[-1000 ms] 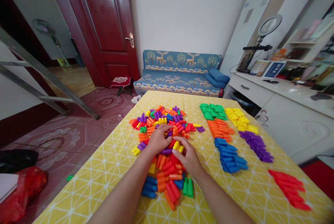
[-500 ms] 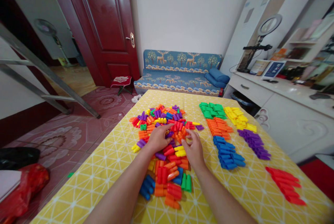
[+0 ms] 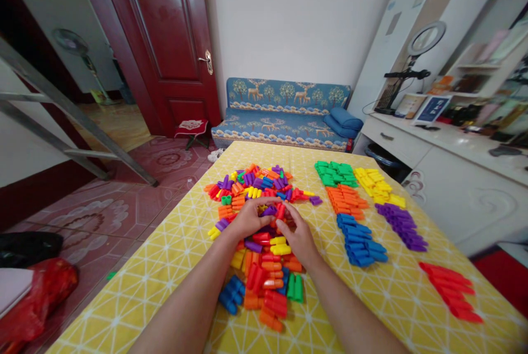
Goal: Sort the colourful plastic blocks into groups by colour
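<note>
A mixed heap of plastic building blocks point(image 3: 256, 178) in several colours, shaped like joined tubes, lies before me. My left hand point(image 3: 252, 219) reaches into the heap, its fingers stretched forward and its thumb apart, with a purple block point(image 3: 269, 211) showing in the gap. Close beside it, my right hand point(image 3: 299, 236) curls its fingers and thumb around a red block point(image 3: 280, 211). The fingertips of both hands nearly meet there. Just below sits a yellow block point(image 3: 280, 246), apart from the fingers. More blocks under the hands are hidden.
Sorted groups lie on the right of the yellow tablecloth point(image 3: 330, 315): green blocks point(image 3: 336, 173), yellow blocks point(image 3: 375, 186), orange blocks point(image 3: 346, 202), blue blocks point(image 3: 361, 241), purple blocks point(image 3: 402, 226) and red blocks point(image 3: 449, 292). A blue sofa point(image 3: 284, 117) stands beyond the table.
My hands have drawn closer together over the heap, the right one moving left. Red blocks between them have shifted, and the yellow block below has moved slightly left.
</note>
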`<action>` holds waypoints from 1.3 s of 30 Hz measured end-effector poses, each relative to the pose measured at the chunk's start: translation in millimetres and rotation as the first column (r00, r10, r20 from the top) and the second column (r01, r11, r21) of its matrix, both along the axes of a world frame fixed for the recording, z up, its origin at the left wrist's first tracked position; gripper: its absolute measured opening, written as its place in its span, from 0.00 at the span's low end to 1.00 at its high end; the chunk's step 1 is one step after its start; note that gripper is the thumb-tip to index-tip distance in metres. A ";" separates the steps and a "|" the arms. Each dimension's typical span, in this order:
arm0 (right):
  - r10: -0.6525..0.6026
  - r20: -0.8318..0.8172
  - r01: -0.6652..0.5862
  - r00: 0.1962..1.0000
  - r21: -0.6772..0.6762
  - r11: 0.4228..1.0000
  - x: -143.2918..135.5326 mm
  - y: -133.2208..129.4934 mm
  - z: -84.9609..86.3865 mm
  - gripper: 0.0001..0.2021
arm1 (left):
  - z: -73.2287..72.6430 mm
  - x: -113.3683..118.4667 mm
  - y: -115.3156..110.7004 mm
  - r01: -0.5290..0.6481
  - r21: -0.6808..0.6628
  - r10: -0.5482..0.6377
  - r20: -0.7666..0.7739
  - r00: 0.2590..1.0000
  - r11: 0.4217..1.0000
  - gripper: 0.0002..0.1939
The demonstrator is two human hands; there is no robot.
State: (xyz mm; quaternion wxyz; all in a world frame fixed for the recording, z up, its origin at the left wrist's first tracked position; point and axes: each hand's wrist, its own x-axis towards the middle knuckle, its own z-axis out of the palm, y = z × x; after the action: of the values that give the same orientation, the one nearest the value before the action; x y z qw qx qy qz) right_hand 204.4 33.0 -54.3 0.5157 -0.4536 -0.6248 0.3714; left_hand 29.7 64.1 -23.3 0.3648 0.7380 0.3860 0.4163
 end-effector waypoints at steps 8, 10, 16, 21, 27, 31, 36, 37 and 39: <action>0.051 -0.254 -0.080 0.966 -0.106 0.991 -0.6 1.3 3.2 0.13 | 3.4 -0.3 -1.3 -0.083 -0.010 0.083 0.019 0.996 0.996 0.19; 0.032 -0.284 -0.066 0.958 -0.111 0.992 -1.0 1.9 3.2 0.13 | 2.5 -0.9 -0.3 -0.119 -0.014 0.119 0.029 0.992 0.993 0.18; -0.169 -0.069 0.175 0.983 0.083 0.981 6.2 5.2 4.3 0.15 | 0.5 -1.5 4.3 -0.210 -0.040 0.213 0.108 0.971 0.977 0.20; -0.187 0.268 0.055 0.945 0.433 0.900 1.8 -12.6 25.0 0.14 | 3.1 -0.9 6.2 -0.178 -0.142 0.212 0.292 0.932 0.974 0.26; 0.016 0.574 -0.209 0.819 0.272 0.939 -16.9 -23.6 28.3 0.06 | 4.5 -2.5 2.7 -0.197 -0.074 0.208 0.189 0.960 0.978 0.21; -0.105 0.253 0.059 0.962 0.184 0.981 -10.0 -11.4 17.5 0.09 | 7.0 -2.2 -0.8 -0.233 -0.033 0.235 0.150 0.960 0.972 0.21; -0.146 -0.020 0.147 0.989 0.075 0.986 1.0 -2.2 11.4 0.11 | 11.2 2.0 -6.4 -0.145 0.049 0.142 0.053 0.988 0.988 0.16; -0.158 -0.058 0.161 0.986 0.064 0.985 1.4 -2.2 11.8 0.11 | 11.2 3.0 -7.1 -0.112 0.052 0.110 0.044 0.993 0.992 0.14; -0.172 -0.112 0.180 0.979 0.061 0.982 1.3 -3.1 13.6 0.11 | 10.6 4.8 -8.2 -0.068 0.036 0.067 0.042 0.997 0.997 0.14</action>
State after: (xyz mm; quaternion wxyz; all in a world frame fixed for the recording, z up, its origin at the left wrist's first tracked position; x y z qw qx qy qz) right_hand 205.7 29.9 -40.6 0.5947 -0.4683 -0.5666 0.3256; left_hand 34.6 55.9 -12.6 0.3443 0.7227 0.3953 0.4505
